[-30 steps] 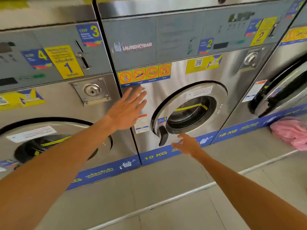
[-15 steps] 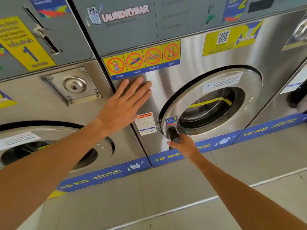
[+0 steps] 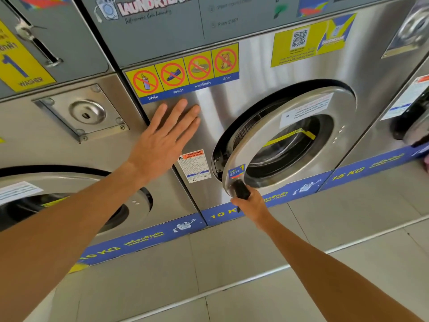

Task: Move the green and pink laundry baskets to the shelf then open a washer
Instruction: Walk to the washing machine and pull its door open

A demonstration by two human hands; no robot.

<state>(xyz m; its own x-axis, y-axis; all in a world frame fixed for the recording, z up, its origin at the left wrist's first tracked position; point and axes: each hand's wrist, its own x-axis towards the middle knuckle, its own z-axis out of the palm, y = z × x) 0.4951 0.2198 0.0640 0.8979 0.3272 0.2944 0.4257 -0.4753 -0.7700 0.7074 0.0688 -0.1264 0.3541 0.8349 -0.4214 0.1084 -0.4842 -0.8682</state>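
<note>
Three steel washers are seen side by side, and the middle washer [image 3: 267, 66], marked 10 KG, fills most of the view. Its round door [image 3: 292, 135] is swung slightly ajar at the left edge, showing a dark gap and the drum behind. The left hand [image 3: 162, 140] is laid flat, fingers spread, on the steel panel left of the door, while the black handle [image 3: 241, 189] is gripped by the right hand [image 3: 251, 204].
</note>
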